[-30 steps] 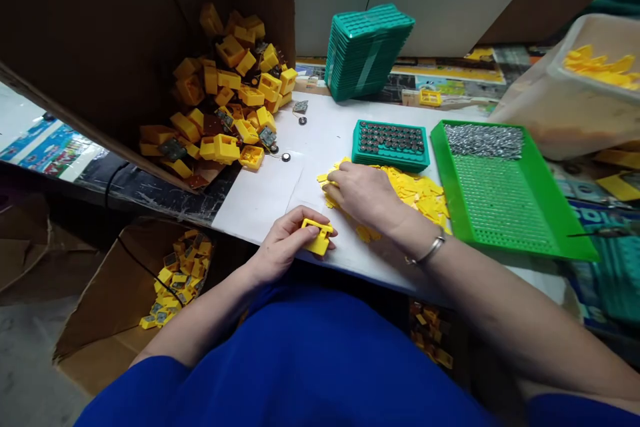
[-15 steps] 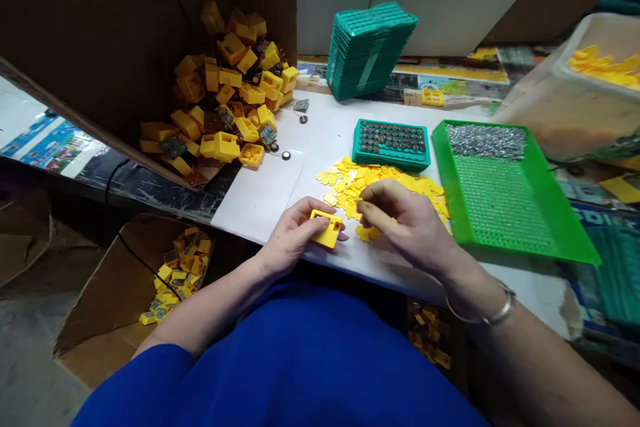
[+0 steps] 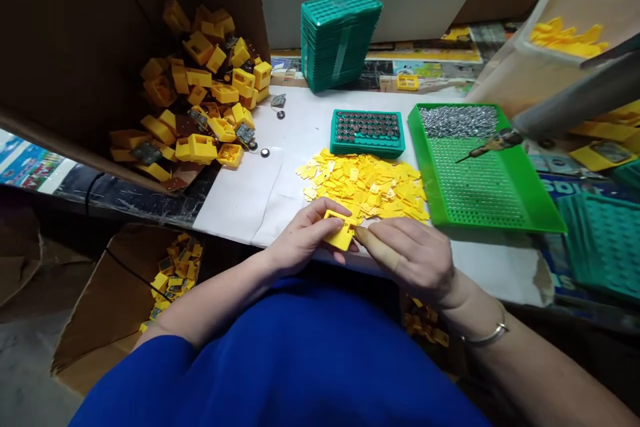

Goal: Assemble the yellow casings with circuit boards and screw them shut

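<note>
My left hand (image 3: 310, 233) is closed around a small yellow plastic casing (image 3: 340, 235), its thumb on the face that has openings. At the casing's right edge, my right hand (image 3: 407, 250) has its thumb and fingertips pinched together, touching it. Whatever sits between those fingertips is hidden. Just beyond both hands lies a loose heap of flat yellow plastic pieces (image 3: 370, 187). Behind the heap, a teal tray (image 3: 367, 147) carries rows of small dark round parts (image 3: 367, 125).
On the right, a green tray (image 3: 537, 193) contains silvery metal pieces (image 3: 457, 121); a screwdriver (image 3: 500, 140) with a thin bit hangs over it. Yellow casings (image 3: 197, 147) spill from a cardboard box (image 3: 50, 80) at left. Stacked teal trays (image 3: 340, 40) and a plastic bin (image 3: 520, 60) stand behind.
My right hand has come from above the yellow heap down to the casing's edge. The casing has shifted slightly right in view. The screwdriver now shows over the green tray; the camera view has turned.
</note>
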A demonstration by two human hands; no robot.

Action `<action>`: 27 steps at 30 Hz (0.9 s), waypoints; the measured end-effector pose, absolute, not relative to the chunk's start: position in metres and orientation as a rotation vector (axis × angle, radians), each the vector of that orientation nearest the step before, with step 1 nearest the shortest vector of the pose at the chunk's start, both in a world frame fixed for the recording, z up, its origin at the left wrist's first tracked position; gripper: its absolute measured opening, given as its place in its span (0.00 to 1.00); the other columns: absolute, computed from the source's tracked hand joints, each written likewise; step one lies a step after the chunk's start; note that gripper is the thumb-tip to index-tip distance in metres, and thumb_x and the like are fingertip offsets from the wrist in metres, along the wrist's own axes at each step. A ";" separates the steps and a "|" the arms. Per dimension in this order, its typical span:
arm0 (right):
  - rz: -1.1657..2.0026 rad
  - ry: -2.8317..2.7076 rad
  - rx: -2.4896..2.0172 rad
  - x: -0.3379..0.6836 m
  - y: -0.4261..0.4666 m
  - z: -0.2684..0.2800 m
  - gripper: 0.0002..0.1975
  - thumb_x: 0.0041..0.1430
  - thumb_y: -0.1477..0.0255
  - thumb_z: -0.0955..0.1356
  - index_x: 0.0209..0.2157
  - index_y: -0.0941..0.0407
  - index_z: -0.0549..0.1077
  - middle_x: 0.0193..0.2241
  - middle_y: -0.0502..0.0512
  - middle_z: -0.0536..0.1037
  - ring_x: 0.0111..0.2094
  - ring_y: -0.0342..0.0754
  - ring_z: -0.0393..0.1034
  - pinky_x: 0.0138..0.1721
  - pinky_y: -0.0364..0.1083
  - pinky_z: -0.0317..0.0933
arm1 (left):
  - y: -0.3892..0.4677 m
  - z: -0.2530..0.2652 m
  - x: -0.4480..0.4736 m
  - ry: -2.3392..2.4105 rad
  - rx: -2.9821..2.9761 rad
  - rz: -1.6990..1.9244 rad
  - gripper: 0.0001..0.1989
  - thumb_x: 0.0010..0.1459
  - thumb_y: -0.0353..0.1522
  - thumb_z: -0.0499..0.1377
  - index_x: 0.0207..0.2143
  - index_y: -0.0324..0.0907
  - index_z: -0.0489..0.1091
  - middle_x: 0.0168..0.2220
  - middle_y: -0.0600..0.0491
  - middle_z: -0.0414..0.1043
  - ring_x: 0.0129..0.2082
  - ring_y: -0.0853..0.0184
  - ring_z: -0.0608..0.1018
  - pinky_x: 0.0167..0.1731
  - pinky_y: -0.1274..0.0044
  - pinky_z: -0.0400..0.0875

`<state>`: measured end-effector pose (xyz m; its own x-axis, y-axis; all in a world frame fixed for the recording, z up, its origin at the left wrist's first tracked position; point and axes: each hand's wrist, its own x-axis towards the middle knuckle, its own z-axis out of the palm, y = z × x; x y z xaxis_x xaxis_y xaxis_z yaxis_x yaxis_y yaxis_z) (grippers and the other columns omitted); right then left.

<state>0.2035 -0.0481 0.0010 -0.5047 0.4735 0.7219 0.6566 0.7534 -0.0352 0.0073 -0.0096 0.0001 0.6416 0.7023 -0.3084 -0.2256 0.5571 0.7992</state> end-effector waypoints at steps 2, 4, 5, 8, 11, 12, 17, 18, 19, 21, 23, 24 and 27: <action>-0.032 -2.083 -1.026 0.203 -0.049 0.004 0.08 0.65 0.76 0.65 0.42 0.55 0.75 0.31 0.55 0.80 0.31 0.46 0.75 0.31 0.45 0.70 | -0.010 0.000 0.009 0.680 0.793 0.628 0.16 0.55 0.40 0.64 0.41 0.42 0.65 0.33 0.55 0.74 0.30 0.68 0.79 0.28 0.77 0.75; 0.291 -1.905 -1.227 0.200 -0.051 0.008 0.07 0.65 0.75 0.66 0.40 0.54 0.76 0.31 0.54 0.80 0.31 0.45 0.76 0.32 0.44 0.71 | -0.011 0.000 0.010 0.681 0.825 0.663 0.17 0.55 0.39 0.65 0.43 0.42 0.65 0.36 0.54 0.73 0.33 0.69 0.78 0.36 0.75 0.74; 0.410 -1.825 -1.294 0.199 -0.052 0.010 0.07 0.64 0.75 0.66 0.40 0.53 0.77 0.30 0.53 0.80 0.30 0.45 0.76 0.32 0.44 0.71 | -0.013 -0.001 0.011 0.677 0.862 0.675 0.18 0.55 0.38 0.66 0.44 0.43 0.65 0.38 0.54 0.73 0.35 0.69 0.78 0.40 0.75 0.73; 0.615 -1.701 -1.363 0.192 -0.056 0.011 0.08 0.63 0.72 0.67 0.42 0.52 0.77 0.31 0.52 0.81 0.29 0.45 0.77 0.31 0.44 0.72 | -0.017 -0.008 0.011 0.655 1.046 0.704 0.19 0.57 0.38 0.64 0.48 0.43 0.65 0.42 0.51 0.72 0.41 0.67 0.75 0.44 0.75 0.70; 0.717 -1.641 -1.396 0.187 -0.059 0.009 0.10 0.61 0.69 0.69 0.44 0.53 0.76 0.34 0.52 0.82 0.30 0.46 0.78 0.30 0.43 0.71 | -0.019 -0.014 0.010 0.675 1.315 0.733 0.17 0.61 0.38 0.59 0.51 0.43 0.64 0.47 0.49 0.71 0.46 0.64 0.74 0.49 0.73 0.68; 0.729 -1.636 -1.410 0.185 -0.059 0.009 0.10 0.61 0.69 0.69 0.44 0.53 0.75 0.33 0.52 0.82 0.30 0.46 0.77 0.30 0.43 0.71 | -0.019 -0.015 0.010 0.685 1.411 0.735 0.16 0.62 0.37 0.57 0.52 0.42 0.63 0.48 0.48 0.70 0.48 0.63 0.74 0.50 0.72 0.68; 0.731 -1.683 -1.529 0.185 -0.054 0.013 0.13 0.60 0.68 0.68 0.47 0.54 0.74 0.28 0.49 0.80 0.27 0.45 0.75 0.30 0.43 0.67 | -0.018 -0.013 0.006 0.657 1.713 0.749 0.15 0.64 0.32 0.53 0.53 0.40 0.62 0.51 0.44 0.71 0.51 0.62 0.74 0.52 0.70 0.68; 0.770 -1.715 -1.547 0.187 -0.053 0.016 0.14 0.61 0.67 0.67 0.47 0.54 0.74 0.25 0.48 0.78 0.25 0.44 0.73 0.29 0.43 0.65 | -0.018 -0.012 0.006 0.647 1.744 0.758 0.15 0.64 0.32 0.52 0.52 0.40 0.62 0.51 0.43 0.71 0.51 0.61 0.74 0.53 0.70 0.68; 0.814 -1.756 -1.555 0.189 -0.051 0.018 0.13 0.61 0.67 0.67 0.47 0.54 0.74 0.23 0.47 0.76 0.24 0.44 0.72 0.28 0.43 0.64 | -0.018 -0.011 0.005 0.636 1.771 0.766 0.14 0.64 0.31 0.52 0.52 0.40 0.62 0.51 0.43 0.71 0.52 0.61 0.74 0.53 0.69 0.68; 0.883 -1.848 -1.545 0.192 -0.049 0.021 0.10 0.62 0.66 0.66 0.42 0.54 0.74 0.20 0.46 0.74 0.22 0.43 0.69 0.26 0.42 0.60 | -0.018 -0.010 0.004 0.607 1.820 0.766 0.14 0.64 0.31 0.52 0.52 0.40 0.63 0.51 0.42 0.71 0.52 0.62 0.75 0.53 0.70 0.69; 0.878 -1.906 -1.534 0.193 -0.048 0.022 0.09 0.63 0.65 0.65 0.39 0.54 0.73 0.20 0.46 0.74 0.22 0.44 0.69 0.25 0.42 0.58 | -0.016 -0.009 0.002 0.570 1.865 0.760 0.14 0.64 0.30 0.52 0.52 0.40 0.63 0.50 0.43 0.72 0.50 0.62 0.75 0.51 0.71 0.69; 0.848 -1.916 -1.534 0.193 -0.049 0.022 0.09 0.63 0.65 0.64 0.38 0.55 0.72 0.20 0.47 0.73 0.22 0.44 0.69 0.25 0.43 0.57 | -0.015 -0.009 0.001 0.552 1.882 0.757 0.14 0.64 0.30 0.52 0.52 0.40 0.64 0.49 0.43 0.72 0.49 0.63 0.75 0.50 0.71 0.70; 0.723 -1.892 -1.542 0.187 -0.054 0.017 0.09 0.63 0.66 0.63 0.39 0.55 0.70 0.19 0.47 0.73 0.21 0.45 0.68 0.24 0.43 0.57 | -0.011 -0.007 -0.001 0.500 1.904 0.747 0.14 0.64 0.29 0.52 0.51 0.40 0.64 0.47 0.44 0.73 0.47 0.63 0.75 0.49 0.71 0.70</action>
<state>0.1867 -0.0541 0.0167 -0.1573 0.9822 0.1025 0.6634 0.1820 -0.7258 -0.0006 -0.0112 -0.0071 0.7247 0.6296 0.2800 0.0188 -0.4243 0.9053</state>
